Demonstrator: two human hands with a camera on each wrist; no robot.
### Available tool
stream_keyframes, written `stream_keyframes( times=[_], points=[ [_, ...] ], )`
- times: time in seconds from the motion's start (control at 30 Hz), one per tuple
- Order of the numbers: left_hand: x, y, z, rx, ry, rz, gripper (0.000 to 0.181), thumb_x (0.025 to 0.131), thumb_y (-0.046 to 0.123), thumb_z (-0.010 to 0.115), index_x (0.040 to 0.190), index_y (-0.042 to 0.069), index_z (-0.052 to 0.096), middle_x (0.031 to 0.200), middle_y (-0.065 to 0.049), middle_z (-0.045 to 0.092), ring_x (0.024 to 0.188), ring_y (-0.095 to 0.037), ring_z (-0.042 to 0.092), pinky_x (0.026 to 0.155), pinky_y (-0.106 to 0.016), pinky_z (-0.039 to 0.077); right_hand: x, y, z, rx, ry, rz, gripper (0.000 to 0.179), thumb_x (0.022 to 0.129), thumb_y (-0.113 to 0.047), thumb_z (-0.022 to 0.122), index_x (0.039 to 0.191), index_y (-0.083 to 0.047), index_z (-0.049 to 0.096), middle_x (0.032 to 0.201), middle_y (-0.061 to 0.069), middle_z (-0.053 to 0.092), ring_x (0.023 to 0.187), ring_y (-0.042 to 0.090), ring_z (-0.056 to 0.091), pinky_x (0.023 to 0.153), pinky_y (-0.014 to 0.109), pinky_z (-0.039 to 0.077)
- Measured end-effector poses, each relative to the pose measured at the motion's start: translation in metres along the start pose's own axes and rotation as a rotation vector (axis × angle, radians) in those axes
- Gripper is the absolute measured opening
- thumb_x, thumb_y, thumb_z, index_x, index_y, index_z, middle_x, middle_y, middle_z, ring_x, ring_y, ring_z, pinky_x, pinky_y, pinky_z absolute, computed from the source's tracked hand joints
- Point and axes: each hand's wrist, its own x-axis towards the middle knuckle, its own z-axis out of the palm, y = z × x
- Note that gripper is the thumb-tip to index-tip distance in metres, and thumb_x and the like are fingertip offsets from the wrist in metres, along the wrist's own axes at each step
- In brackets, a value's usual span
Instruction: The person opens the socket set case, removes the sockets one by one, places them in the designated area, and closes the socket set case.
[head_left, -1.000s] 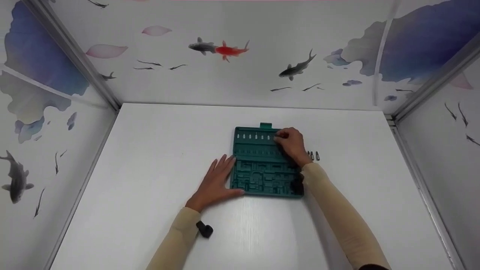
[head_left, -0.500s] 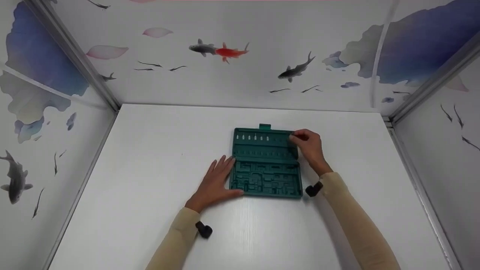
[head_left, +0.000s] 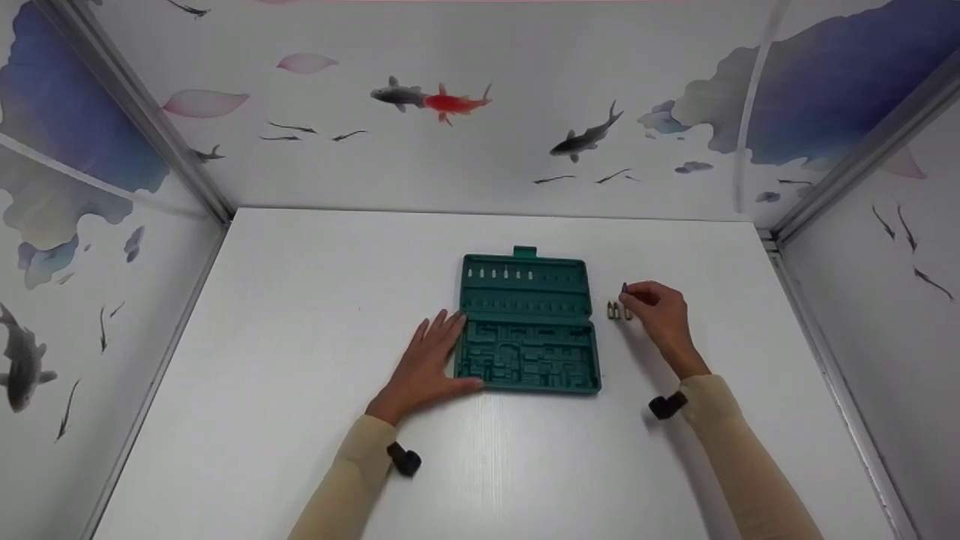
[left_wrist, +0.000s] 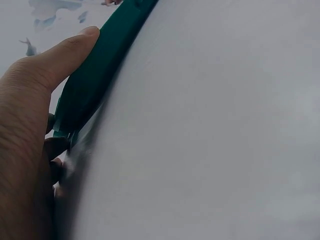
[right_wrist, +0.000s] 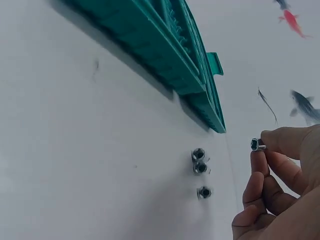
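One small silver metal socket [right_wrist: 255, 144] was pinched by the right hand [head_left: 660, 315], right of the unfolded green plastic case [head_left: 525, 293], touched by the spread left hand [head_left: 424, 367]; secure, light fingertip pressure was judged best.

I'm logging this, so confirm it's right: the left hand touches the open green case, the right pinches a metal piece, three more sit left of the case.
Wrong side: those three metal pieces sit right of the green case, as the head view shows. The rest is correct.
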Motion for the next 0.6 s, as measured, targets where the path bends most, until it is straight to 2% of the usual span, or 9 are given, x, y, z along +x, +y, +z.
stream_keyframes(
  times=[0.33, 0.6],
  points=[
    [0.0, 0.0, 0.0, 0.011, 0.001, -0.002, 0.121, 0.09, 0.081, 0.071, 0.178, 0.014, 0.021, 0.184, -0.002, 0.02, 0.171, -0.023, 0.007, 0.138, -0.046, 0.0, -0.003, 0.018, -0.019, -0.105, -0.073, 0.163, 0.037, 0.107, -0.026, 0.074, 0.13, 0.001, 0.075, 0.126, 0.019, 0.071, 0.105, 0.026, 0.061, 0.081, 0.022, 0.056],
    [0.0, 0.0, 0.0, 0.018, 0.005, 0.018, 0.12, 0.091, 0.081, 0.07, 0.178, 0.015, 0.02, 0.184, -0.002, 0.02, 0.172, -0.025, 0.008, 0.138, -0.046, 0.001, -0.002, 0.022, -0.017, -0.152, -0.059, 0.145, 0.031, 0.105, -0.023, 0.074, 0.122, 0.003, 0.078, 0.118, 0.019, 0.073, 0.102, 0.026, 0.061, 0.079, 0.024, 0.053]
  ],
)
